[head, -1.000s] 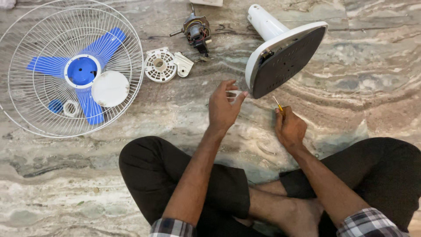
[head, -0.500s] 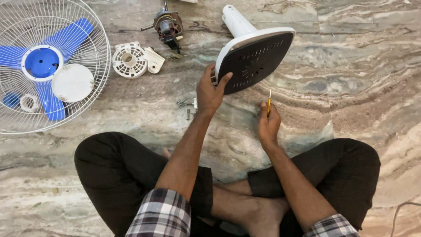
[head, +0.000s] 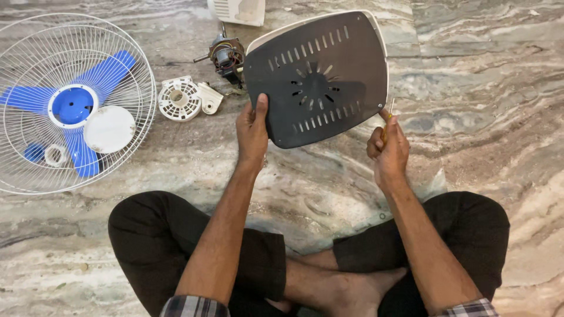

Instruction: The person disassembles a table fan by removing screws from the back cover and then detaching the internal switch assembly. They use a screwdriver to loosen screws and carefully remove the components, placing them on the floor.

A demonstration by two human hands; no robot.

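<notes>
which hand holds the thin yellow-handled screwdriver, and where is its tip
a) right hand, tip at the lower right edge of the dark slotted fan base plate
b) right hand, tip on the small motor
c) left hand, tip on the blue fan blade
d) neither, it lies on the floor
a: the right hand holds the thin yellow-handled screwdriver at the lower right edge of the dark slotted fan base plate, which the left hand steadies.

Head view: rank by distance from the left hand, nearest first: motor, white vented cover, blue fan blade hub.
From the left hand:
1. Motor, just above the hand.
2. White vented cover, to its left; nearly as close as the motor.
3. Blue fan blade hub, far left inside the grille.
</notes>
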